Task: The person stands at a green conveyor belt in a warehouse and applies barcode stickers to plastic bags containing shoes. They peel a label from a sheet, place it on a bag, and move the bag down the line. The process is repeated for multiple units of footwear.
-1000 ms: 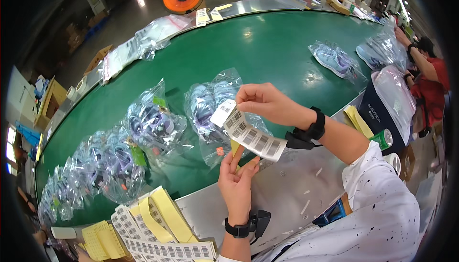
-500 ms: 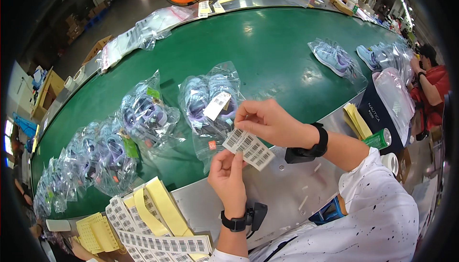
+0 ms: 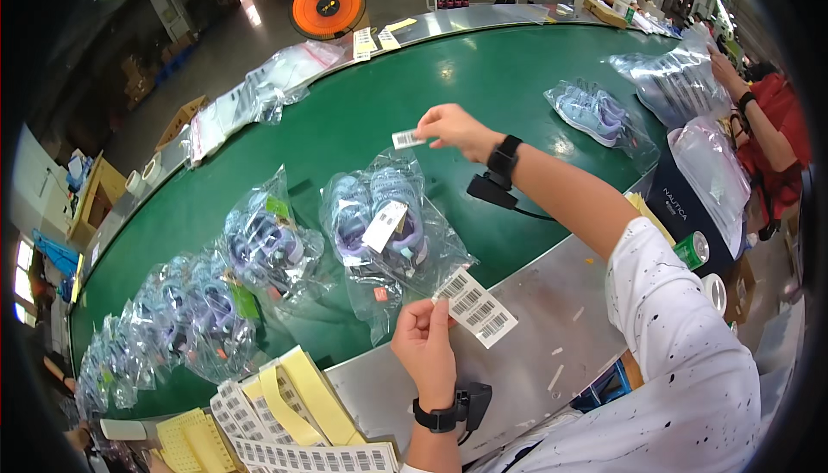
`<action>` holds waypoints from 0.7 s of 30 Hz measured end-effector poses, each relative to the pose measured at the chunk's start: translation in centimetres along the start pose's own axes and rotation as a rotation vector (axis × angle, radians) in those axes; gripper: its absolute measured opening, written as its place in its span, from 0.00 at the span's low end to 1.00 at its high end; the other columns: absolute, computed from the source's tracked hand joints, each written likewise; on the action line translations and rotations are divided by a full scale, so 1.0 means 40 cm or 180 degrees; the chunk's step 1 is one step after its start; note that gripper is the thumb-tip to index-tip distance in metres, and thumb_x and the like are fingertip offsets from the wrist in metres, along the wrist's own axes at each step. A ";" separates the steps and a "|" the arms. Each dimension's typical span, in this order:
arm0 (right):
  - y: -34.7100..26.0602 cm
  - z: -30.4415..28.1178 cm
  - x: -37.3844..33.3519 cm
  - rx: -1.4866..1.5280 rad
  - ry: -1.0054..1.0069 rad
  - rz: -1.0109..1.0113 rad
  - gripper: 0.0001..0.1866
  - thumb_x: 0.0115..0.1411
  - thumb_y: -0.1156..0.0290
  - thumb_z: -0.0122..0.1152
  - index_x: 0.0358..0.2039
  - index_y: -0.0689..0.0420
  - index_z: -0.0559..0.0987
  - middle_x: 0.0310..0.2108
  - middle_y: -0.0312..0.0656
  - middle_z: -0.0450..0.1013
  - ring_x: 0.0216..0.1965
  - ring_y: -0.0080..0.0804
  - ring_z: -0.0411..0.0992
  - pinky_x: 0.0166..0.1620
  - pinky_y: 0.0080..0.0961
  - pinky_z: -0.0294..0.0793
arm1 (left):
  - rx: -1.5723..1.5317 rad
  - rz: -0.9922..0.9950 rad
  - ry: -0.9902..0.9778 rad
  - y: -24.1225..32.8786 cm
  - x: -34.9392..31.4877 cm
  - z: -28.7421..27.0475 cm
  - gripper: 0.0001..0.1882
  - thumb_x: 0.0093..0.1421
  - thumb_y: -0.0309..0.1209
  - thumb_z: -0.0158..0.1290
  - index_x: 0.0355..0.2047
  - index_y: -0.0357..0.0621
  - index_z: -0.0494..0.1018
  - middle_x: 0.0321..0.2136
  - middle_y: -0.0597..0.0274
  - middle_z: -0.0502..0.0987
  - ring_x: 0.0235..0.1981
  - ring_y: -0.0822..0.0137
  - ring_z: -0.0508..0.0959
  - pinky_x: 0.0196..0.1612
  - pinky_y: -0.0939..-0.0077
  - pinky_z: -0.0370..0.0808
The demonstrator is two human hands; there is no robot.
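Observation:
A sheet of barcode stickers (image 3: 479,307) is pinched between the thumb and fingers of my left hand (image 3: 426,342), above the metal edge of the table. My right hand (image 3: 461,131) reaches out over the green belt, pinching a single barcode sticker (image 3: 407,138) at its fingertips. Just below that sticker lies a clear plastic bag with a pair of light blue and lilac sneakers (image 3: 376,214). A white tag (image 3: 385,226) lies over the shoes, and a small orange label (image 3: 380,294) shows at the bag's near end.
More bagged sneakers (image 3: 207,296) line the green belt (image 3: 483,68) to the left; another bagged pair (image 3: 591,115) lies right. Barcode sheets and yellow backing paper (image 3: 293,404) rest on the near metal ledge. A co-worker in red (image 3: 768,119) handles a bag at right.
My right hand has come away from the sticker sheet and moved up and forward with one sticker. My left hand keeps the sheet. The co-worker at right has raised a bag.

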State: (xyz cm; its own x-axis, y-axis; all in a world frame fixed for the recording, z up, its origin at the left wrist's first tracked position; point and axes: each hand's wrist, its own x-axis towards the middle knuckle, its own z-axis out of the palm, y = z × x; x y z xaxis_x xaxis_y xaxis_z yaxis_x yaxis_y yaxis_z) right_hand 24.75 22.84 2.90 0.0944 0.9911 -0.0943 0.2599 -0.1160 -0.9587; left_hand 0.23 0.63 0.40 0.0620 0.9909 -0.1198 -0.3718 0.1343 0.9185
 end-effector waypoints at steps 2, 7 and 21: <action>0.030 0.010 0.061 0.0141 -0.0052 0.0422 0.10 0.52 0.69 0.64 0.32 0.59 0.76 0.36 0.40 0.71 0.34 0.29 0.68 0.39 0.28 0.73 | -0.0035 -0.0004 0.0006 -0.003 0.000 -0.001 0.05 0.59 0.24 0.54 0.32 0.35 0.70 0.26 0.62 0.77 0.25 0.78 0.74 0.31 0.85 0.72; 0.072 0.043 0.162 0.0496 -0.0300 0.1086 0.12 0.51 0.71 0.64 0.35 0.62 0.76 0.39 0.45 0.69 0.32 0.37 0.69 0.37 0.36 0.75 | 0.0067 -0.0065 -0.0077 -0.023 0.002 -0.010 0.04 0.59 0.23 0.54 0.32 0.36 0.70 0.25 0.64 0.76 0.25 0.79 0.74 0.30 0.85 0.72; 0.017 0.102 0.082 -0.2623 0.0711 -0.1361 0.12 0.46 0.75 0.60 0.31 0.68 0.75 0.29 0.57 0.75 0.33 0.47 0.76 0.36 0.37 0.76 | 0.0066 -0.0328 -0.0610 -0.046 -0.012 0.007 0.04 0.58 0.23 0.55 0.32 0.36 0.72 0.25 0.68 0.76 0.26 0.81 0.72 0.29 0.88 0.68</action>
State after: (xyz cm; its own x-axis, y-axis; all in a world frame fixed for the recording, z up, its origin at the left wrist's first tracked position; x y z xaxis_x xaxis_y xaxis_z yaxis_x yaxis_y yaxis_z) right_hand 21.34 26.27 0.84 -0.0061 0.9347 0.3554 0.9020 0.1586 -0.4015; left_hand 1.13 -0.09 -1.13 0.2745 0.9511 -0.1415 -0.3355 0.2326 0.9129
